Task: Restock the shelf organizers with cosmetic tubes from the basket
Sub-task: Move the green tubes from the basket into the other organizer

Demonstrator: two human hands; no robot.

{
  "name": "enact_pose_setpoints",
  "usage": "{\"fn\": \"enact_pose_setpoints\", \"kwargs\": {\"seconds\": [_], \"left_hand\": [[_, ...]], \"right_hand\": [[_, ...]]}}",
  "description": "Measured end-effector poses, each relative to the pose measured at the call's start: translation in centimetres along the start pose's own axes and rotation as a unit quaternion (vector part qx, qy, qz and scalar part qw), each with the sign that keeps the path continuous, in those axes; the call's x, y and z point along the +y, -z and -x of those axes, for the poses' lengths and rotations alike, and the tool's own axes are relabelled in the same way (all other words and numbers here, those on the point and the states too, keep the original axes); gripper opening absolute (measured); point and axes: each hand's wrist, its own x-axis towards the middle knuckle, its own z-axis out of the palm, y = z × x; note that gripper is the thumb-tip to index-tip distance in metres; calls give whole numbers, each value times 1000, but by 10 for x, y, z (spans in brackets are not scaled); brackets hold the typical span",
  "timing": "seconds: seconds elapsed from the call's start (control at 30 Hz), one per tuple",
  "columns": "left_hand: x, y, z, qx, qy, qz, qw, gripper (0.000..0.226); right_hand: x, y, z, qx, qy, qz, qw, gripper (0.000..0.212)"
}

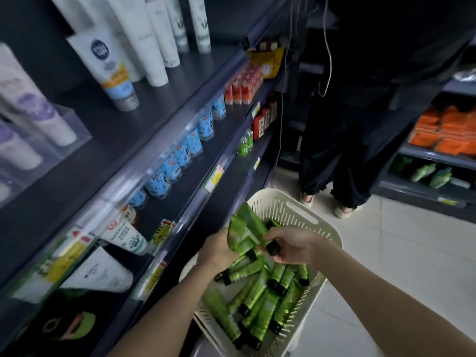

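Above the basket (293,210), both hands work at one tube bundle (244,222). The left hand (217,251) holds the bundle with its fingers curled round the lower bodies; the flat crimped ends fan upward and away. The right hand (293,247) meets the bundle from the opposite side. Its fingers (279,234) are closed on the cap end of a single tube (261,237), just above the black cap (273,248).

Long axis of the held tubes: diagonal, caps low toward the right hand, crimps high toward the shelf (180,81). The shelf lies to the left, so the left hand is the nearer one for placing. A clear organizer (74,130) stands on the upper shelf, well apart from both hands, and already holds pale tubes.

The loose tubes (257,297) lie criss-crossed in the basket with no common orientation. They are glossy green, flattened toward the crimp and round at the black screw cap. Their smooth film probably slides easily under a light grip. The basket is cream plastic with perforated walls and a slot handle.
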Motion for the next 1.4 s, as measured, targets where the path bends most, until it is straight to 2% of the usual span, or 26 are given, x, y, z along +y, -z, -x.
{"fn": "enact_pose_setpoints", "kwargs": {"seconds": [0.13,0.43,0.6,0.67,0.8,0.9,1.0,1.13,1.23,1.4], "left_hand": [[16,39,13,51,-5,24,998,29],[32,142,59,196,-17,50,979,31],[28,198,99,287,-50,90,952,33],[24,221,120,326,-58,103,938,32],[12,263,163,398,-66,89,911,30],[-5,288,195,440,-62,95,891,29],[-29,304,228,478,-49,97,872,26],[-62,324,276,537,-31,100,837,27],[-83,338,312,572,-12,94,815,29],[-126,348,369,610,53,53,789,31]], "right_hand": [[-17,-27,18,-79,84,-81,990,22],[-69,-122,56,-150,225,14,963,36],[-91,-187,68,-198,280,-23,939,23],[-99,-214,77,-217,297,-26,930,24],[-105,-268,95,-234,340,56,909,32],[-98,-311,107,-240,385,137,880,22],[-87,-354,117,-268,415,189,849,27],[-69,-411,128,-301,423,222,825,12],[-52,-454,132,-309,415,237,822,12],[-19,-520,135,-327,412,300,796,4]]}}
